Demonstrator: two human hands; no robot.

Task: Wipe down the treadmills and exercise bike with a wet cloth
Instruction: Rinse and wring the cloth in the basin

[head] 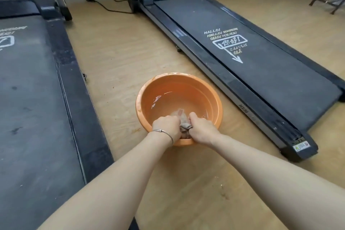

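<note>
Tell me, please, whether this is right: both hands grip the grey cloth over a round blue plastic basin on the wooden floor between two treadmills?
Not quite: the head view shows the round plastic basin is orange, not blue. The left hand and right hand do grip the grey cloth over it, on the wooden floor between two black treadmills.

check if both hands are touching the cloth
Touching. The head view shows the left hand and right hand both gripping the bunched cloth between them, over the orange basin.
</note>
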